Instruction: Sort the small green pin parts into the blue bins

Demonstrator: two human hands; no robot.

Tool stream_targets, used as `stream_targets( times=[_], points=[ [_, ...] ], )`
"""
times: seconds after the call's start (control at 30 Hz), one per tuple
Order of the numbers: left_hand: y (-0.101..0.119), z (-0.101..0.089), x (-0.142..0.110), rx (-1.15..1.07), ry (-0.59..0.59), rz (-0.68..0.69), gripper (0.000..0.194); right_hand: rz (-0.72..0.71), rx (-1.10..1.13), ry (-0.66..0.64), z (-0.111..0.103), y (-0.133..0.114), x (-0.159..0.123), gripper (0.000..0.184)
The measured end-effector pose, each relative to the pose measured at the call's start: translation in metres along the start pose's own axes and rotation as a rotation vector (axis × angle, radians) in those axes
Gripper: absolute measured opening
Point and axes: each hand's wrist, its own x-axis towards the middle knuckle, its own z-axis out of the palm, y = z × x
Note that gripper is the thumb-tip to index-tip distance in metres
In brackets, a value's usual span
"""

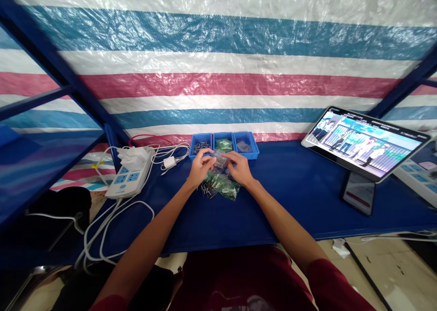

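Between both hands is a small clear plastic bag (220,161), pinched at its two sides. My left hand (201,166) is closed on its left edge and my right hand (239,167) on its right edge. What the bag contains is too small to make out. Right below, on the blue table, lies a pile of green-tinted small bags (227,188) with loose thin metal pieces (209,189) beside them. Just beyond my hands stand three joined blue bins: the left bin (194,153) has dark thin pieces, the middle bin (223,135) green bags, the right bin (251,155) clear bags.
A white power strip (126,181) with tangled white cables (112,220) lies at the left, near a white charger (169,162). At the right a tablet (365,140) leans upright, with a phone (359,193) in front of it. Striped sheeting (218,83) hangs behind the table (290,188).
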Motion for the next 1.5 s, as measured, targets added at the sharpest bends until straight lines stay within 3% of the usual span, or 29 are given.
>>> stream_targets(
  times=[0.17,0.5,0.67,0.83,1.07,1.17,1.37,1.5],
  points=[
    [-0.005,-0.001,0.001,0.032,-0.014,0.018,0.031,-0.003,-0.075,0.040,0.001,0.004,0.001,0.019],
    [-0.008,-0.004,0.001,0.307,0.015,0.166,0.027,0.088,-0.104,0.067,0.002,0.005,0.001,0.020],
    [-0.003,-0.004,0.000,0.410,0.006,0.287,0.024,0.022,-0.091,0.030,0.002,0.004,0.001,0.021],
    [-0.003,-0.001,-0.002,0.322,-0.036,0.123,0.025,0.080,-0.082,0.006,0.002,0.003,-0.001,0.025],
    [-0.004,-0.002,0.001,-0.007,-0.049,-0.072,0.030,-0.033,-0.055,-0.024,0.000,-0.001,-0.001,0.031],
    [-0.003,-0.002,0.001,-0.023,-0.057,-0.054,0.048,0.013,-0.091,0.003,0.000,0.000,0.000,0.021],
    [0.002,-0.001,-0.001,0.180,-0.113,0.093,0.029,0.106,-0.087,0.058,0.000,-0.001,0.002,0.020],
    [-0.002,0.000,0.000,0.219,-0.037,0.095,0.029,0.242,0.107,0.035,0.002,-0.002,0.003,0.018]
  ],
)
